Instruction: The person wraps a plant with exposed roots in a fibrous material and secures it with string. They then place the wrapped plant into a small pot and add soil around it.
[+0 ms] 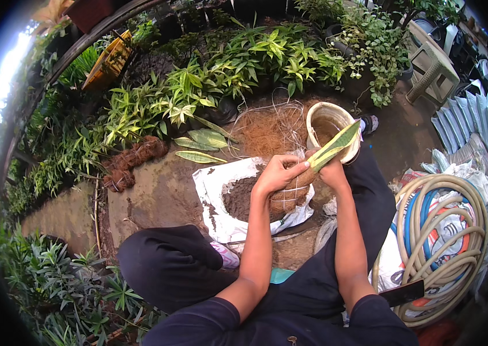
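In the head view, my left hand [279,173] grips a coir-wrapped bundle [289,195] bound with thin white string. Its thumb presses at the base of a yellow-edged snake plant leaf [334,145] that rises from the bundle. My right hand [334,174] curls around the bundle's neck behind the leaf, with its fingertips partly hidden. Beneath lies a white sack [209,181] bearing dark, moist soil [241,199]. Loose brown coir [265,127] and tangled white string [293,112] lie beyond the hands. A worn, dirty white bucket [319,114] stands by the right hand.
Cut snake plant leaves [205,138] lie on the ground, with tied coir bundles [133,158] farther left. Leafy plants [226,69] border the far side. At right are a coiled hose [412,242] over sacks, a phone-like dark object [401,293] and a plastic stool [432,65].
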The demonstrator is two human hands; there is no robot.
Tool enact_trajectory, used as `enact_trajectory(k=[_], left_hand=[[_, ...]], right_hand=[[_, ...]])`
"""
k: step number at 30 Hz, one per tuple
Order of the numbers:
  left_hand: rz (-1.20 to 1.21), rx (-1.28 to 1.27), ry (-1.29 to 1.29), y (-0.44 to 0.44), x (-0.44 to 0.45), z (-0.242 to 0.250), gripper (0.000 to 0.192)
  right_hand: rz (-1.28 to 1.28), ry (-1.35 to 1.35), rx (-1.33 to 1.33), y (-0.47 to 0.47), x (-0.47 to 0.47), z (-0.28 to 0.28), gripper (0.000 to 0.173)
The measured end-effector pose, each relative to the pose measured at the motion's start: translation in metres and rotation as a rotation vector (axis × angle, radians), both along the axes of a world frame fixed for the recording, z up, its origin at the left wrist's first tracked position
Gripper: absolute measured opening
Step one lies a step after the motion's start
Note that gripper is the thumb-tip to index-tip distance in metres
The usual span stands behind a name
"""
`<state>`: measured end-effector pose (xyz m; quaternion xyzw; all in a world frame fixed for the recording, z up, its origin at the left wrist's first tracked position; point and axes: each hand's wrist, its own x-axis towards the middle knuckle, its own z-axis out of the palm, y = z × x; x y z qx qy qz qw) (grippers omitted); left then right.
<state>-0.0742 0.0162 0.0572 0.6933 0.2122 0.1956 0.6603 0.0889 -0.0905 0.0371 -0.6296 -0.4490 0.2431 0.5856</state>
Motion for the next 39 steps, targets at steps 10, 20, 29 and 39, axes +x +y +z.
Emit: enact_trajectory(k=[10,20,29,39], left_hand=[[0.028,-0.105,-0.072,0.004,-0.003,-0.011,0.027],[-0.031,-0.115,-0.074,0.006,-0.002,-0.021,0.02],[0.179,-0.107,-0.074,0.015,-0.003,-0.036,0.017],[0.208,0.228,0.08,0.01,-0.001,-0.035,0.034]], right_hand=[[0.09,0.486,-0.059,0.011,0.0,-0.016,0.025],[0.161,0.565,-0.027,0.01,0.0,-0.013,0.031],[-0.462,0.049,0.114,0.008,0.008,0.01,0.015],[-0.347,-0.879,-0.019,0.003,-0.036,0.053,0.012]])
